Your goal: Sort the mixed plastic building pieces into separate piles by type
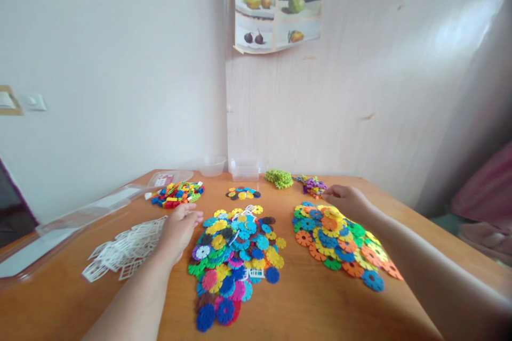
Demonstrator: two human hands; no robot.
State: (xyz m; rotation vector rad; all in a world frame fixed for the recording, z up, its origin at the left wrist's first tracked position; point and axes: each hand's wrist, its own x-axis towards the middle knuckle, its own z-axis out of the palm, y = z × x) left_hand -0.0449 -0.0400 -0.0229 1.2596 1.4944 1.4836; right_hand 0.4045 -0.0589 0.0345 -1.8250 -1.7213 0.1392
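Two bare hands are over the wooden table point(296, 306), and the step in hand looks like picking small plastic pieces from the heaps. The right hand point(351, 202) has its fingertips drawn together at the near edge of the purple interlocking pieces point(314, 186); whether anything is pinched there can't be made out. Its wrist lies above the far side of the flower-shaped discs point(336, 237). The left hand point(181, 228) is loosely spread with nothing visible in it, between the white lattice pieces point(124, 248) and the mixed pile of notched discs point(240, 242), with the building bricks point(176, 195) just beyond it. White pieces also lie among the notched discs, in the middle between both arms. Taking a single piece from the purple heap would, I judge, call for a light fingertip pinch that leaves its neighbours undisturbed
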